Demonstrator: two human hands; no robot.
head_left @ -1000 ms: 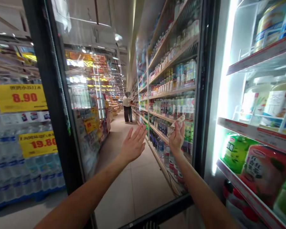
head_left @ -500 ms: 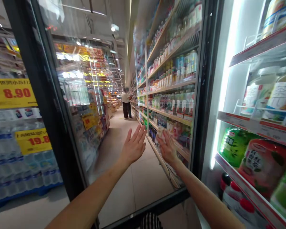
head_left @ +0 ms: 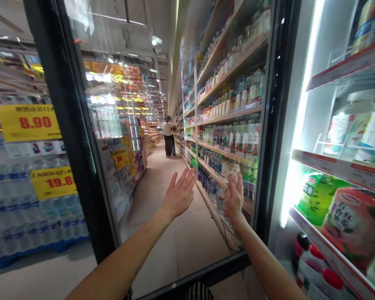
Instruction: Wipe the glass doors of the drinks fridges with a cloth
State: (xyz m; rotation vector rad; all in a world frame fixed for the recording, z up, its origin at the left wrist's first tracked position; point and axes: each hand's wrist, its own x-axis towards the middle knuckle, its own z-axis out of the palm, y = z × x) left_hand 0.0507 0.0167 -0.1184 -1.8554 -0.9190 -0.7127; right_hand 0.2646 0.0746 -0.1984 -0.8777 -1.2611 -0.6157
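Observation:
In front of me the glass pane (head_left: 156,233) of a black-framed fridge door fills the middle of the view. My left hand (head_left: 178,193) lies flat with its fingers stretched, at the pane's centre; it appears to press on the glass. To its right, my right hand (head_left: 233,199) is closed on a crumpled whitish cloth (head_left: 233,174) held up to the same pane. Most of the cloth is hidden behind the fingers. Black door frame (head_left: 270,125) stands just right of that hand.
The lit fridge shelves at right carry drink bottles (head_left: 346,116), a green pouch (head_left: 318,196) and a red pouch (head_left: 350,225). Bottled water (head_left: 34,212) with yellow price signs (head_left: 34,122) is stacked at left. Through the glass, a person (head_left: 168,137) stands down the aisle.
My right hand has shifted right across the pane with the cloth, and turned more upright. The left hand stays flat at about the same part of the glass. The view has shifted slightly.

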